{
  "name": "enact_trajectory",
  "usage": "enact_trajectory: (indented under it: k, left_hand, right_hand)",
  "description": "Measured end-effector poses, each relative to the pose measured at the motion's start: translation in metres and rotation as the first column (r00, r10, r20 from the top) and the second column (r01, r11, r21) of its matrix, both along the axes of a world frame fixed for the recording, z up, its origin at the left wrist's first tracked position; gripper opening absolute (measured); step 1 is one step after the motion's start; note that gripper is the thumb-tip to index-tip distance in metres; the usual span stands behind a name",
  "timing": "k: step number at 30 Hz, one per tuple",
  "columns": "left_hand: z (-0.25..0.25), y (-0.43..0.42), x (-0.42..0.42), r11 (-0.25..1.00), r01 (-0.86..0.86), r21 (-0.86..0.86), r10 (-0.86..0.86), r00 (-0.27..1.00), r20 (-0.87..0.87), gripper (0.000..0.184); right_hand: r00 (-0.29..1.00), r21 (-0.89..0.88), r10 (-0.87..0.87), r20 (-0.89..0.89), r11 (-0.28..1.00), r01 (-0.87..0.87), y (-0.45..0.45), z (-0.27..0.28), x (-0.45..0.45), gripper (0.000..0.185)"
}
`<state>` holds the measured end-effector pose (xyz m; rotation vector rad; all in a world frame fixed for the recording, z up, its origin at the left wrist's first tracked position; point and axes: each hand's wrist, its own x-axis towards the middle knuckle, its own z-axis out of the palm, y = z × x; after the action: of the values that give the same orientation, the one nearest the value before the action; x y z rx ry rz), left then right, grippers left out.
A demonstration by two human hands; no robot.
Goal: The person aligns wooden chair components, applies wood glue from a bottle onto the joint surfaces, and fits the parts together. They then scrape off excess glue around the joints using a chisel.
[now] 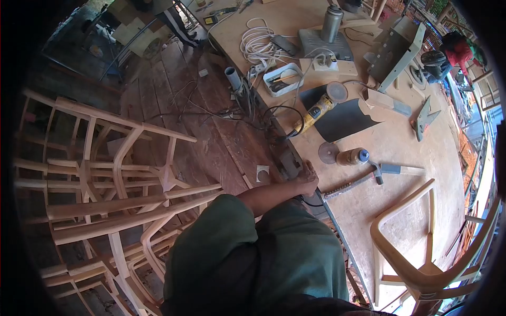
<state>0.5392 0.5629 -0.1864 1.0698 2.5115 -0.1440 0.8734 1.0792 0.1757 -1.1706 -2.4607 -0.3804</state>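
My left hand (307, 180) rests at the near edge of the wooden workbench (363, 221), its forearm reaching across above my knees. The fingers are partly hidden, and whether they grip anything cannot be made out. Just right of it lies a hammer (350, 185), handle end toward the hand. A round abrasive disc (329, 152) and a bottle with a blue cap (352, 156) stand beyond. Farther up, a yellow angle grinder (319, 111) lies on a dark sheet (345, 124). My right hand is out of view.
Bare wooden chair frames (105, 205) crowd the floor on the left. Another chair frame (385, 237) is at the bench's right. A white tray (283, 79), coiled cable (258, 42) and metal flask (331, 23) sit farther back. A person (456, 55) works at far right.
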Motion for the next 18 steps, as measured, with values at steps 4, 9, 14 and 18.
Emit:
enact_trajectory:
  k: [4, 9, 14, 18]
  left_hand:
    - [0.014, 0.001, 0.0, 1.0, -0.023, -0.014, 0.024, 0.999, 0.04, 0.075]
    - [0.025, 0.005, 0.004, 0.984, 0.095, -0.149, -0.073, 0.986, 0.147, 0.076]
    - [0.034, -0.012, 0.013, 0.99, -0.143, 0.012, 0.139, 0.977, 0.164, 0.084]
    - [-0.036, -0.05, 0.023, 0.708, -0.377, 0.597, 0.31, 0.926, 0.216, 0.052]
  right_hand:
    - [0.989, -0.042, -0.142, -0.049, 0.989, 0.14, -0.014, 0.004, -0.005, 0.054]
    - [0.948, -0.076, -0.305, -0.087, 0.951, 0.299, -0.033, 0.012, 0.008, 0.055]
    - [0.925, -0.072, -0.365, -0.102, 0.93, 0.359, -0.042, 0.029, 0.021, 0.057]
    - [0.918, -0.074, -0.379, -0.12, 0.925, 0.372, -0.052, 0.042, 0.024, 0.06]
